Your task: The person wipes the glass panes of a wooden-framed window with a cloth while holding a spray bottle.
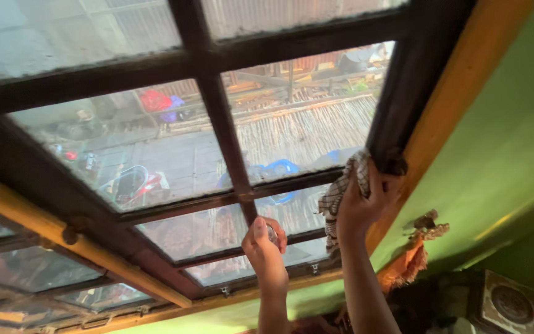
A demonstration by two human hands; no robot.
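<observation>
The window (217,124) fills most of the view, a dark wooden frame split into panes by thick crossbars, its glass dusty and streaked. Through it show rooftops, a slatted bamboo-like cover and some blue and red shapes below, all blurred by the grime. A lighter wooden beam (75,244) runs slantwise under the window's left part, and a second, orange-brown beam (465,93) borders its right edge. Beyond that is the green wall (514,154), with a frayed orange tassel (412,260) hanging against it near the lower corner of the frame.

The right hand (363,201) is raised to the right upright of the frame. Its fingers (385,185) are pressed together around a checked cloth (341,192), white with dark lines, bunching it against the dark wood where the pane meets the upright. Part of the cloth hangs down loose in front of the lower pane.

The left hand (264,244) is lower and just beside the right forearm, held up near the middle crossbar. Its fingers are curled in around a small object (272,234) that looks clear or shiny; I cannot tell what it is, since only a bit shows between thumb and fingers.
</observation>
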